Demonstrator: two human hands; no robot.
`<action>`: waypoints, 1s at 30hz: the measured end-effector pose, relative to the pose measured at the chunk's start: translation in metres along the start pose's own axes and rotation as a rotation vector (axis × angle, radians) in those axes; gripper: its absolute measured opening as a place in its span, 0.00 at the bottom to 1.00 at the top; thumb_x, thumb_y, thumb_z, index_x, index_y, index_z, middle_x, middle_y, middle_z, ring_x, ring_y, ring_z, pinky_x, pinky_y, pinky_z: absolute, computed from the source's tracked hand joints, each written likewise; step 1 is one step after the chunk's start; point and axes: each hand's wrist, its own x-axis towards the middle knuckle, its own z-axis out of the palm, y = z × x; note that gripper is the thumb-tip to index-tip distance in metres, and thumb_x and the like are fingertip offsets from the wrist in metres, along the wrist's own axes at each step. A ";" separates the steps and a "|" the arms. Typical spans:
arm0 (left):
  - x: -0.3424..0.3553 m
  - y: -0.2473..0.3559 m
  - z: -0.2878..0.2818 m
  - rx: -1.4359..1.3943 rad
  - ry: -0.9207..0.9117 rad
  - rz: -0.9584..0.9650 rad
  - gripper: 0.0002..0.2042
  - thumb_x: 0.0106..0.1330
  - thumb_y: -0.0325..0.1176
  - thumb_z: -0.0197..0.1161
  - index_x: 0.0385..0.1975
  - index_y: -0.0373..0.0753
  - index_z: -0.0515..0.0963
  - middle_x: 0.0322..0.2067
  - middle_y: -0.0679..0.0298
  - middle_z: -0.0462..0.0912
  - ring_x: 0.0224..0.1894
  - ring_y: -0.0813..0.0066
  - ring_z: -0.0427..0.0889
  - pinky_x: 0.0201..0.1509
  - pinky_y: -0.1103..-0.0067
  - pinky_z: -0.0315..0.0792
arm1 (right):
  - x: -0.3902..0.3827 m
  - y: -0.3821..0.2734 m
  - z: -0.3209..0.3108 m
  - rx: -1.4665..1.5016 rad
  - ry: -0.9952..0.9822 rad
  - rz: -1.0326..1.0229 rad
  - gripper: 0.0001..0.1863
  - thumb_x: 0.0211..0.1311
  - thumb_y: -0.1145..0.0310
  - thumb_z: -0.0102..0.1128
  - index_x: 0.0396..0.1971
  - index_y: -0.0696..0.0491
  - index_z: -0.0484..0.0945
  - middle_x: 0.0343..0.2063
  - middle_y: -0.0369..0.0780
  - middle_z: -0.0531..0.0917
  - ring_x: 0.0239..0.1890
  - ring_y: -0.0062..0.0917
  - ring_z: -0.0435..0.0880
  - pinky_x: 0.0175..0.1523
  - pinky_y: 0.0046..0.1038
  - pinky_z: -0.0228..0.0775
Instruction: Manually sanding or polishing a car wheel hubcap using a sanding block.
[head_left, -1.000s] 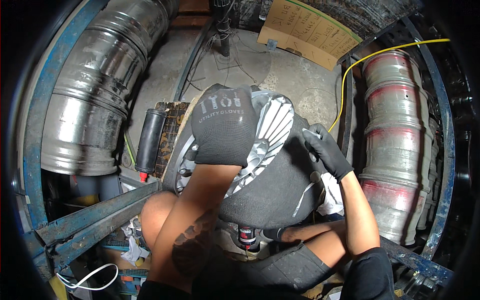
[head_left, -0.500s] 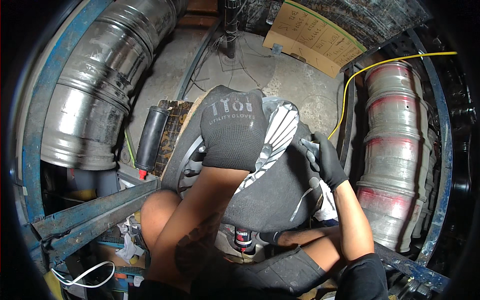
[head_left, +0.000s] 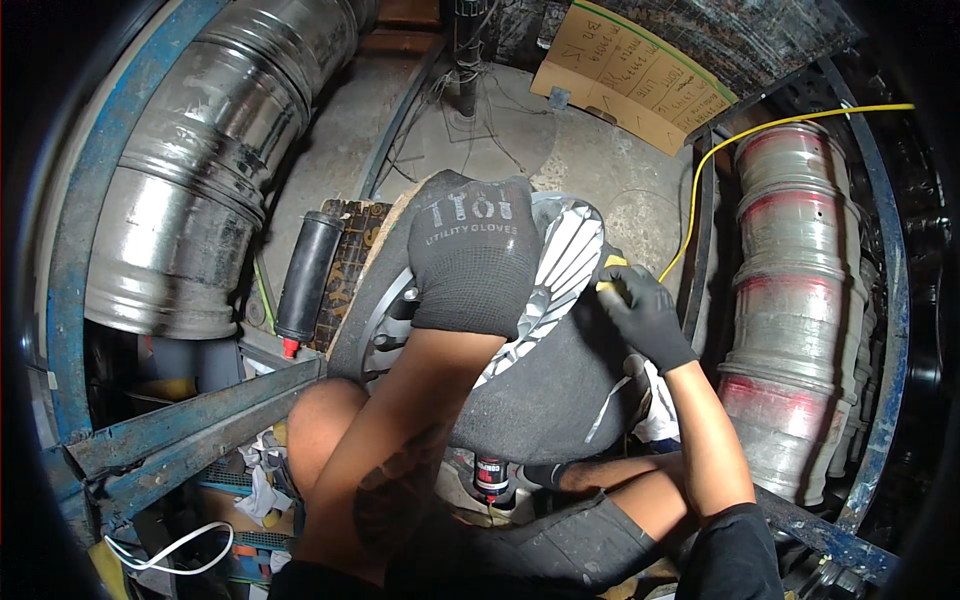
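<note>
My gloved left hand (head_left: 472, 250) is laid over a silver spoked wheel rim (head_left: 570, 250), its fingers bent down out of sight. Spokes show on both sides of the hand. Closed around a small yellow pad (head_left: 614, 263) is my gloved right hand (head_left: 648, 315), just to the right of the rim; whether the pad touches anything I cannot tell. A dark grey, rounded, cloth-like surface (head_left: 540, 390) surrounds the rim in front of me. Below it, between my legs, stands a dark bottle with a red-and-white label (head_left: 490, 477).
Stacked silver wheel barrels (head_left: 180, 230) line the left, and red-marked ones (head_left: 785, 310) the right. A black cylinder with a red tip (head_left: 306, 280) leans on a dark board. A yellow cable (head_left: 690, 210) curves at right. Lettered cardboard (head_left: 630, 75) lies at the back; blue steel bars (head_left: 190, 420) frame the left.
My right hand has shifted slightly left and up toward the rim, turning so that the pad's yellow side shows. My left hand stays on the rim; the whole view has shifted slightly.
</note>
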 end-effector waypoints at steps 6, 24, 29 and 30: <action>0.009 0.003 0.007 -0.059 -0.027 -0.024 0.17 0.72 0.50 0.64 0.42 0.42 0.88 0.37 0.55 0.90 0.44 0.55 0.90 0.48 0.61 0.81 | -0.010 0.028 -0.010 -0.394 -0.167 -0.187 0.31 0.61 0.67 0.68 0.66 0.49 0.73 0.50 0.49 0.81 0.47 0.49 0.85 0.53 0.45 0.77; 0.005 -0.005 -0.004 -0.018 -0.014 0.024 0.16 0.75 0.44 0.58 0.43 0.40 0.88 0.37 0.55 0.90 0.44 0.60 0.91 0.45 0.64 0.82 | 0.046 0.007 -0.001 -1.105 -0.243 -0.577 0.20 0.73 0.62 0.53 0.62 0.40 0.80 0.44 0.39 0.80 0.41 0.31 0.81 0.48 0.36 0.71; 0.010 -0.004 -0.003 -0.079 -0.134 0.005 0.20 0.77 0.48 0.53 0.44 0.40 0.87 0.37 0.56 0.90 0.42 0.62 0.91 0.41 0.65 0.82 | 0.050 0.017 -0.021 -1.055 -0.280 -0.605 0.21 0.71 0.64 0.53 0.61 0.41 0.81 0.39 0.39 0.80 0.40 0.30 0.81 0.48 0.36 0.69; 0.008 -0.004 0.005 -0.051 -0.039 0.015 0.20 0.77 0.48 0.52 0.44 0.40 0.87 0.37 0.55 0.90 0.42 0.62 0.91 0.41 0.65 0.82 | 0.053 0.017 -0.024 -1.007 -0.265 -0.637 0.21 0.71 0.64 0.53 0.61 0.42 0.81 0.38 0.39 0.80 0.40 0.30 0.81 0.47 0.36 0.69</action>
